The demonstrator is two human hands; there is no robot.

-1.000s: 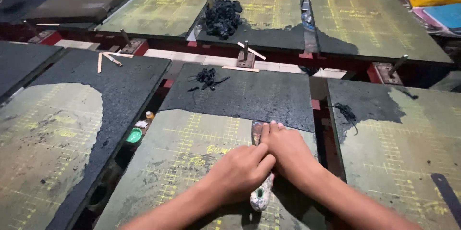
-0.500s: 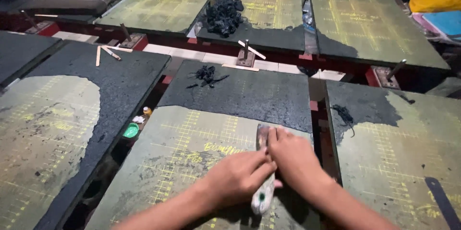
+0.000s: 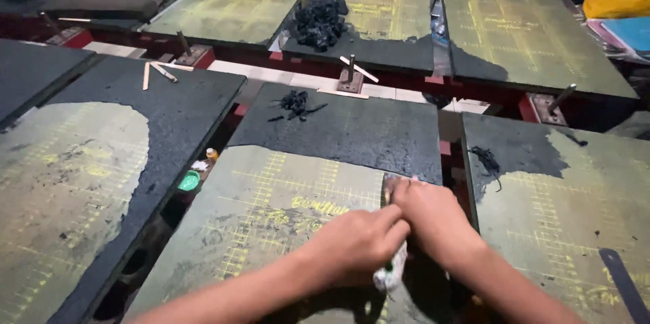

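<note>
My left hand (image 3: 359, 246) is closed around the white-wrapped handle of a scraper (image 3: 393, 273). My right hand (image 3: 433, 222) presses down on the scraper's flat blade (image 3: 391, 185), fingers over its top. The blade tip rests on the middle board (image 3: 284, 222), right at the edge of the black layer (image 3: 352, 127) that covers the board's far half. The near half is bare and greenish with yellow grid marks. A small clump of black scrapings (image 3: 294, 102) lies on the black layer.
Similar boards lie on all sides, a half-black one at left (image 3: 81, 161) and another at right (image 3: 575, 202). A big heap of black scrapings (image 3: 319, 19) sits on a far board. Metal posts (image 3: 350, 70) and wooden sticks (image 3: 156, 72) stand between boards, a green lid (image 3: 189, 180) in the gap.
Both hands stay on the scraper at the black layer's edge. They sit slightly further right in view; little else differs.
</note>
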